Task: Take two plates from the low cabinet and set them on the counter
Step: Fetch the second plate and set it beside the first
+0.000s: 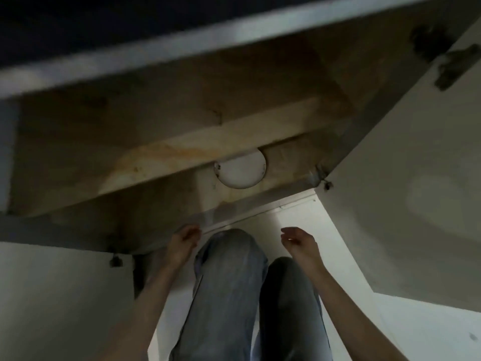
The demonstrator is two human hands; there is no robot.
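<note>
Legs: jeans (229, 282) fill the bottom middle of the view, with the knees pointing at the open cabinet.
Left hand: the left hand (182, 246) is just beside the left knee, at the front edge of the cabinet floor (156, 212). Its fingers are loosely curled and hold nothing. Blur hides whether they touch that edge.
Right hand: the right hand (299, 243) hangs in the air in front of the cabinet opening, right of the knee. Its fingers are relaxed, slightly bent and empty.
Task thing: a white plate (240, 174) lies on the cabinet floor, toward the back and right of the middle, well apart from both hands. It is possibly the top of a stack, but the view is too soft to count.
Shelf: a wooden shelf (182, 152) runs across above the plate, and its front edge covers the plate's far part.
Doors: the left door (65, 295) and right door (403, 204) both stand swung open.
Counter: the pale edge of the counter (156, 45) runs across the top, above the cabinet.
</note>
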